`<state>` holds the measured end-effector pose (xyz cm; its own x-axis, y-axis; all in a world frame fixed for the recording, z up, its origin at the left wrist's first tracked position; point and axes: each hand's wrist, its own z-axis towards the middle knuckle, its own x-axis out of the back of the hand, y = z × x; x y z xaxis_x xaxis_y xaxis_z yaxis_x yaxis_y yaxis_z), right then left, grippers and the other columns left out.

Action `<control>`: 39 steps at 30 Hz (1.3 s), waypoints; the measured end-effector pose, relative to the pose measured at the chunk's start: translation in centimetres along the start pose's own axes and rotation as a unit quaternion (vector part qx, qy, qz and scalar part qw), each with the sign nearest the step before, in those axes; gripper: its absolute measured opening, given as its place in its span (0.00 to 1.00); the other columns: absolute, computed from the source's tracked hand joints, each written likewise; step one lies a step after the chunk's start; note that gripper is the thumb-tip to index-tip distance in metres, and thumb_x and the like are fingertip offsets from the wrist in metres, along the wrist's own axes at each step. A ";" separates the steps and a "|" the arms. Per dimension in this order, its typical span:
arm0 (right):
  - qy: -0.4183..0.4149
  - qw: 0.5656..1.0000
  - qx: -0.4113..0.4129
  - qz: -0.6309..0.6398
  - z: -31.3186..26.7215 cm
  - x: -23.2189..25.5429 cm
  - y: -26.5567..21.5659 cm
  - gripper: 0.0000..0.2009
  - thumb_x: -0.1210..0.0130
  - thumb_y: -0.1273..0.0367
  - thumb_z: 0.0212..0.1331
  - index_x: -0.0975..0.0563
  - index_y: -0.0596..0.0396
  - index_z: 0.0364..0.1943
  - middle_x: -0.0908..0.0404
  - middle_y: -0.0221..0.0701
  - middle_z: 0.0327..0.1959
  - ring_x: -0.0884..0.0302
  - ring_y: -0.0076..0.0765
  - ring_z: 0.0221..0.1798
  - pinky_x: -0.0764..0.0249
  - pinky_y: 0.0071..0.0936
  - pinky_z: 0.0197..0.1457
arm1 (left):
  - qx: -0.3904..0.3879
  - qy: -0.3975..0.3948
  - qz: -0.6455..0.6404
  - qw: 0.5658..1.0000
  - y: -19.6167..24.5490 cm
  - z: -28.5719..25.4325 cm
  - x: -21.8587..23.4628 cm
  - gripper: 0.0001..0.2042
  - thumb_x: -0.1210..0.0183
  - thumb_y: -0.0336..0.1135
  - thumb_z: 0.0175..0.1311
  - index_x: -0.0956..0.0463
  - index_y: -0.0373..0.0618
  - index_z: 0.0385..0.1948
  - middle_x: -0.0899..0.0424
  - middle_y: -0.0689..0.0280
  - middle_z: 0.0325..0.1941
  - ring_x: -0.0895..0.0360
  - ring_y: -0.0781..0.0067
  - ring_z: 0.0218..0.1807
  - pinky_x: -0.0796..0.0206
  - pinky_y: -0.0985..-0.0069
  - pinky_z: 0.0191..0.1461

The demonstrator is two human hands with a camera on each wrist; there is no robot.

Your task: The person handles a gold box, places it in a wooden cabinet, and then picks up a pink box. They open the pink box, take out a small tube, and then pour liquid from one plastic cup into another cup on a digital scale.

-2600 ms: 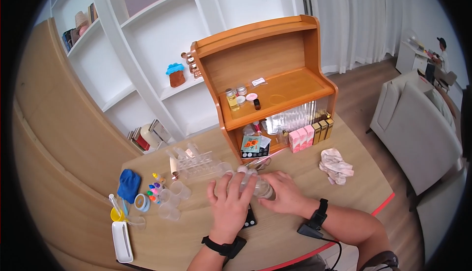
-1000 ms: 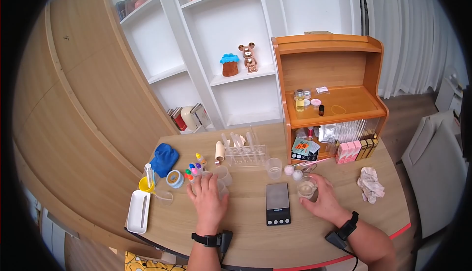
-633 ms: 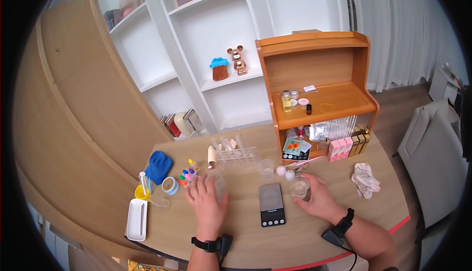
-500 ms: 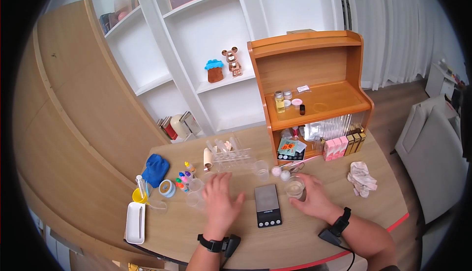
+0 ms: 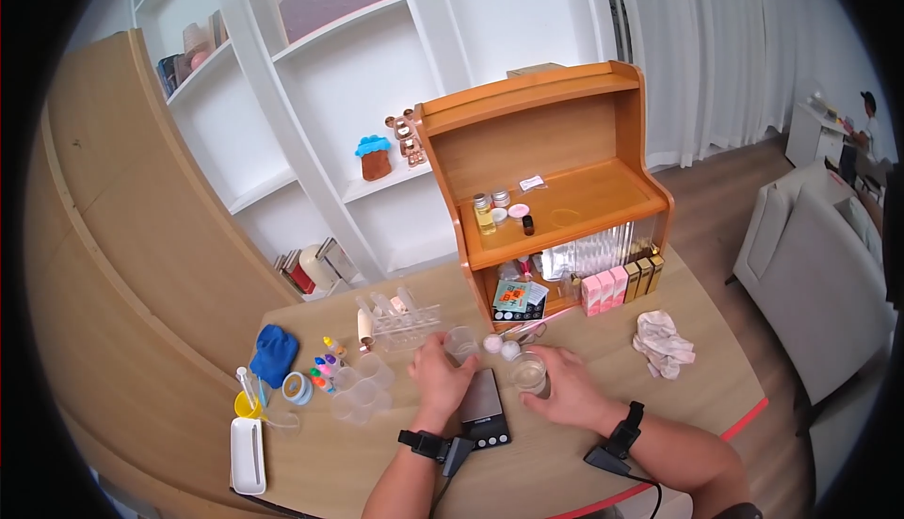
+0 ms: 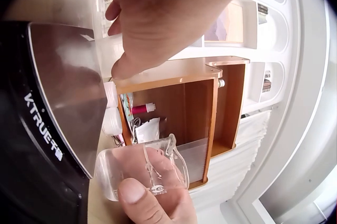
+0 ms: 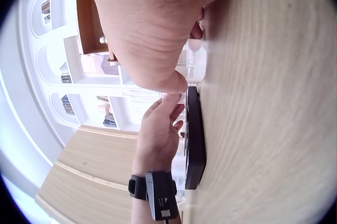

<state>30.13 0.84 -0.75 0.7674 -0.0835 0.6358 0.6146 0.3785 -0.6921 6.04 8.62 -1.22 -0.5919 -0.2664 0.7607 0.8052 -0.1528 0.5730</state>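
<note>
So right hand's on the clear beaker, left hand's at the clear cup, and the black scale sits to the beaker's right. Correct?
Not quite: the black scale sits to the left of the clear beaker, per the head view. Right hand and left hand placements stand.

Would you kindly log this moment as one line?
left hand: at clear cup; right hand: holds clear beaker; scale: on table, between hands

Tabletop (image 5: 325, 453): blue cloth (image 5: 274, 356) and white tray (image 5: 248, 458) on the left, crumpled pale cloth (image 5: 663, 344) on the right
Wooden shelf (image 5: 527, 128): yellow bottle (image 5: 485, 217) on the upper board, pink boxes (image 5: 604, 291) beside gold boxes (image 5: 643, 277) low down
White shelves (image 5: 348, 86): brown-and-blue toy (image 5: 374, 158) beside a shiny bear (image 5: 409, 137)
</note>
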 end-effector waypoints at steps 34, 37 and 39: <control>0.020 0.999 0.035 0.008 0.1 -0.8 0.8 0.35 0.28 0.62 0.57 0.29 0.58 0.68 0.18 0.49 0.61 0.24 0.60 0.67 0.32 0.52 0.72 | -0.353 0.068 0.172 0.917 7.8 -3.7 4.5 0.29 0.29 0.26 0.50 0.17 0.60 0.59 0.21 0.70 0.67 0.34 0.53 0.77 0.58 0.41 0.83; 0.028 0.999 0.041 0.009 0.0 -1.1 1.0 0.34 0.28 0.62 0.57 0.29 0.58 0.68 0.18 0.49 0.61 0.24 0.60 0.67 0.31 0.52 0.72 | -0.360 0.082 0.185 0.911 8.3 -3.9 4.9 0.26 0.30 0.26 0.53 0.15 0.62 0.57 0.20 0.71 0.66 0.33 0.54 0.76 0.58 0.42 0.83; 0.035 0.998 0.047 0.011 0.0 -1.2 1.1 0.34 0.28 0.62 0.57 0.29 0.57 0.67 0.18 0.48 0.61 0.24 0.60 0.66 0.31 0.52 0.72 | -0.361 0.086 0.186 0.910 8.5 -3.9 5.2 0.25 0.30 0.26 0.54 0.15 0.63 0.56 0.19 0.72 0.66 0.33 0.55 0.76 0.58 0.42 0.83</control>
<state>29.92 1.37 -2.29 0.7932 -0.1374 0.5933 0.5803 0.4659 -0.6680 9.95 2.20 6.36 -0.3093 -0.5629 0.7665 0.7999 -0.5899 -0.1105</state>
